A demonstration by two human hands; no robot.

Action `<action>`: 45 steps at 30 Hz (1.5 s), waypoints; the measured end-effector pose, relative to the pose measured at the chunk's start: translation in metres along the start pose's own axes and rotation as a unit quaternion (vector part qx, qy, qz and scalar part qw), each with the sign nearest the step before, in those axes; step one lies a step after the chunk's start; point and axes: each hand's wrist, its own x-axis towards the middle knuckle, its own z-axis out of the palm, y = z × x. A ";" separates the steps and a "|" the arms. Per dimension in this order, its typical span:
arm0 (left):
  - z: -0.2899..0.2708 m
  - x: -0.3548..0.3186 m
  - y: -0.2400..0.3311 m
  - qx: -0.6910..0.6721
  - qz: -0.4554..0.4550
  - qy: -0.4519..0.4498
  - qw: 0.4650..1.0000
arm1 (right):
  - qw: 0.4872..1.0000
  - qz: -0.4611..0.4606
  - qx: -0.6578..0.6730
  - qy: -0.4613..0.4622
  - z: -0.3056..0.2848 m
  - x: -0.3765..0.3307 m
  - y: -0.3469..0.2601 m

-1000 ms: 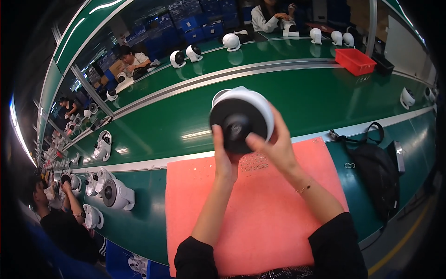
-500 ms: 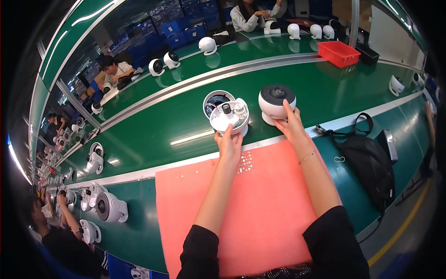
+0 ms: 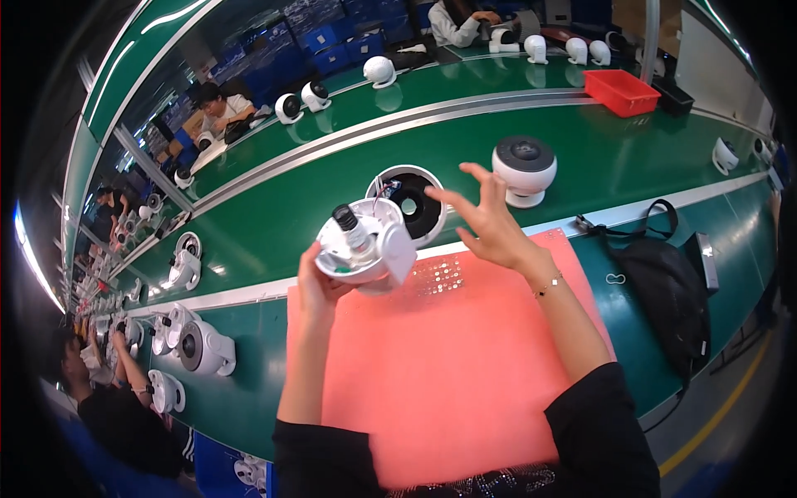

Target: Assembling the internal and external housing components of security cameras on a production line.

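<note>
An opened white security camera [image 3: 390,257] is tilted over the near edge of the conveyor, with a black lens barrel standing up inside it. My left hand [image 3: 314,286] grips its left side, thumb along the rim. Wires run from it to a round white cover [image 3: 436,224] with a black inside, just beyond. My right hand [image 3: 498,228] is open beside that cover, fingers spread, and a fingertip is close to its rim; I cannot tell if they touch. A closed white camera with a dark face [image 3: 525,170] stands on the belt past my right hand.
A pink mat [image 3: 440,373] under my forearms carries several small metal screws [image 3: 444,274]. To the right lies a black bag [image 3: 652,290]. Several camera units [image 3: 203,349] stand on the left; a red bin [image 3: 621,93] is at the far right. Co-workers sit left and across.
My right hand has let go of the closed camera and moved left to the cover, opening its fingers. My left hand has brought the opened camera nearer and left, tilting it.
</note>
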 end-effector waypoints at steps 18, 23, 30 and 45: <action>-0.082 -0.024 0.028 0.038 -0.126 -0.043 0.990 | 0.937 -0.187 0.294 -0.005 -0.031 0.014 -0.062; -0.063 0.007 0.013 0.222 -0.193 -0.459 0.838 | 0.880 -0.032 0.420 -0.219 -0.033 0.009 -0.081; -0.015 0.003 -0.033 0.319 -0.077 -0.614 0.718 | 0.739 0.053 0.512 -0.434 -0.040 0.009 -0.126; -0.060 -0.200 -0.023 0.156 -0.048 -0.120 0.979 | 0.716 0.169 0.519 -0.435 -0.037 0.004 -0.143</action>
